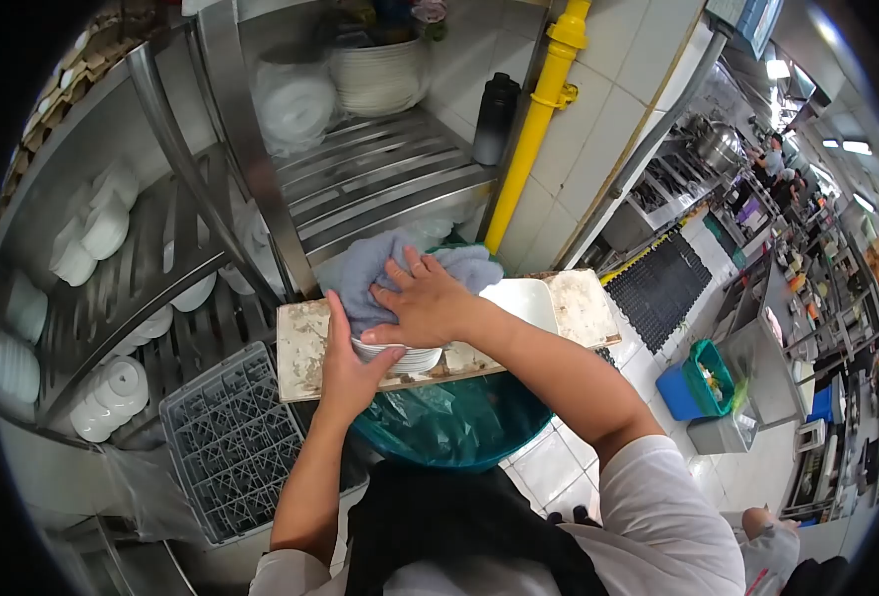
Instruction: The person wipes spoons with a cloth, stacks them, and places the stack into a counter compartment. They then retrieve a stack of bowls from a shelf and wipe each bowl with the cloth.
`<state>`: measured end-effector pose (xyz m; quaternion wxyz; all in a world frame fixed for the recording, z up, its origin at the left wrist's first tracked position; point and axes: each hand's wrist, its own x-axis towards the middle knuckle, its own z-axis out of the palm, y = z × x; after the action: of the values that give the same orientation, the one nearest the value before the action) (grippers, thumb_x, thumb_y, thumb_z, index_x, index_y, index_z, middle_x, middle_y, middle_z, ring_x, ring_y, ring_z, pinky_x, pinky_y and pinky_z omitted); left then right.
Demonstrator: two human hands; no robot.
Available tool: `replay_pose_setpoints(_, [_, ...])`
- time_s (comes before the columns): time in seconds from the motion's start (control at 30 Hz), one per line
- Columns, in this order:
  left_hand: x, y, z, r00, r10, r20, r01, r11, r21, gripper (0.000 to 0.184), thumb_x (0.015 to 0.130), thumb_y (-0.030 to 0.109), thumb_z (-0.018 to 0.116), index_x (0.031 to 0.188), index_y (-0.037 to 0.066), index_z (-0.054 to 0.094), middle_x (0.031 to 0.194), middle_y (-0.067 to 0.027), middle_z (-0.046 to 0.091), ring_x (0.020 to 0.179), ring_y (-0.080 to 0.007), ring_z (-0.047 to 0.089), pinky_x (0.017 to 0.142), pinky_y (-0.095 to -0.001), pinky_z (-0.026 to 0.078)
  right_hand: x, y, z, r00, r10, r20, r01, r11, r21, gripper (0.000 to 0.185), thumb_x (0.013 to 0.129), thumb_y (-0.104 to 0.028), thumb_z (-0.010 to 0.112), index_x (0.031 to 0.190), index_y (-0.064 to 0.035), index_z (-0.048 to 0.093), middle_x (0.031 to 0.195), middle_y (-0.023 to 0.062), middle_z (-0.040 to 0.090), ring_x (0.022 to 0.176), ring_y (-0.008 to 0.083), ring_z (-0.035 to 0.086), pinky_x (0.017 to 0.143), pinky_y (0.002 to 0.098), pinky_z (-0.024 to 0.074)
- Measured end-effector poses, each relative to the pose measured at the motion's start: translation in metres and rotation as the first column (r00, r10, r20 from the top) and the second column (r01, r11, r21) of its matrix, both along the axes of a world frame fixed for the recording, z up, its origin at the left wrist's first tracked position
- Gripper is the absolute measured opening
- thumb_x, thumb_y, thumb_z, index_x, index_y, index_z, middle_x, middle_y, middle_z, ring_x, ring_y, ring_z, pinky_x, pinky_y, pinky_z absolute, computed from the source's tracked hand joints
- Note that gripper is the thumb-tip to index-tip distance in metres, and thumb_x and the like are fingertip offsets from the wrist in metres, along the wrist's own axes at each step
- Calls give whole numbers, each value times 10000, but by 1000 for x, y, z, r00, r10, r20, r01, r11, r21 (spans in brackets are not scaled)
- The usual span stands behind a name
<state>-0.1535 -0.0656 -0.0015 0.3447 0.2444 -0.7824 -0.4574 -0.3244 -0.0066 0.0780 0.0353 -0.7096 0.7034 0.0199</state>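
Note:
A small stack of white dishes (pixel 415 361) sits on a worn, stained board (pixel 305 343). My left hand (pixel 348 348) is wrapped round the left side of the stack, thumb over its near edge. My right hand (pixel 425 303) lies spread on a grey-blue cloth (pixel 360 273), pressing it over the top of the stack. The cloth hides most of the upper dish. Beside the stack, partly behind my right forearm, is a white rectangular dish (pixel 527 301) on the same board.
Below the board is a green-lined tub (pixel 459 422). A grey dish rack (pixel 231 437) stands left. Metal shelves (pixel 380 169) hold white plates (pixel 380 79), bowls (pixel 107 228) and a black bottle (pixel 496 119). A yellow pipe (pixel 534 129) rises behind. People (pixel 775 159) stand far right.

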Motion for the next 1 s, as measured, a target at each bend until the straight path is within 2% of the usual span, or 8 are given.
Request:
replay_pose_setpoints(0.27, [-1, -1, -13, 996, -25, -90, 36, 991, 126, 1185, 741, 142, 826, 1545, 4, -32, 1428, -244, 450, 1272, -312, 502, 1043, -374, 415, 1, 12, 12, 938, 31, 344, -91, 983, 160, 720, 865, -595, 576, 1332, -49, 539, 1278, 221, 602, 1194, 373, 567, 1022, 429, 423])
replay_pose_setpoints(0.47, [16, -23, -21, 994, -85, 68, 70, 977, 199, 499, 777, 120, 754, 1221, -22, 574, 1156, -140, 650, 1075, -258, 612, 926, -370, 478, -4, 52, 19, 318, 198, 927, -33, 980, -198, 474, 916, -363, 674, 1190, 16, 598, 1047, 105, 682, 971, 159, 606, 899, 316, 472])
replay_pose_setpoints(0.5, [16, -21, -1, 955, -119, 273, 151, 984, -97, 457, 818, 145, 703, 1225, -21, 576, 1210, -177, 629, 1133, -317, 583, 976, -404, 446, -2, 65, 17, 335, 178, 925, 23, 980, -197, 474, 916, -363, 674, 1190, 16, 598, 1047, 105, 682, 971, 159, 606, 899, 316, 472])
replay_pose_setpoints(0.57, [20, -15, 21, 893, -75, 443, 210, 941, -264, 471, 854, 189, 628, 1269, -20, 553, 1312, -229, 559, 1260, -386, 486, 1096, -449, 325, 3, 88, 11, -138, 232, 963, 0, 972, -234, 490, 920, -370, 675, 1194, 27, 596, 1073, 53, 659, 992, 119, 568, 907, 307, 468])
replay_pose_setpoints(0.63, [13, -29, 17, 914, -101, 394, 292, 838, -461, 398, 869, 166, 607, 1236, 11, 603, 1273, -217, 595, 1214, -393, 525, 1106, -455, 308, -6, 111, 1, -88, 225, 970, 48, 974, -222, 487, 921, -359, 676, 1205, 28, 593, 1097, 46, 647, 1005, 114, 559, 912, 302, 466])
replay_pose_setpoints(0.73, [5, -34, 53, 766, -225, 603, 567, 677, -468, 327, 883, 144, 603, 1189, 40, 652, 1226, -207, 629, 1154, -391, 566, 1092, -443, 345, -17, 146, -17, -101, 196, 975, 132, 974, -182, 482, 920, -361, 678, 1206, 20, 602, 1116, 43, 641, 1014, 114, 555, 921, 297, 460])
replay_pose_setpoints(0.83, [-1, -13, 78, 769, -218, 601, 488, 808, -330, 271, 887, 130, 610, 1130, 37, 685, 1171, -205, 654, 1110, -380, 594, 1071, -419, 387, -22, 187, -28, -296, 180, 938, 227, 967, -114, 474, 920, -344, 681, 1231, 4, 600, 1139, 41, 637, 1036, 115, 562, 938, 283, 452])
replay_pose_setpoints(1.0, [-10, -15, 85, 723, -268, 637, 609, 682, -405, 457, 852, 182, 675, 1287, 57, 613, 1372, -158, 557, 1180, -361, 552, 1018, -404, 425, -18, 229, -42, -421, 232, 877, 310, 945, -101, 610, 918, -318, 683, 1382, 13, 466, 1247, 64, 584, 1135, 150, 544, 978, 303, 439])
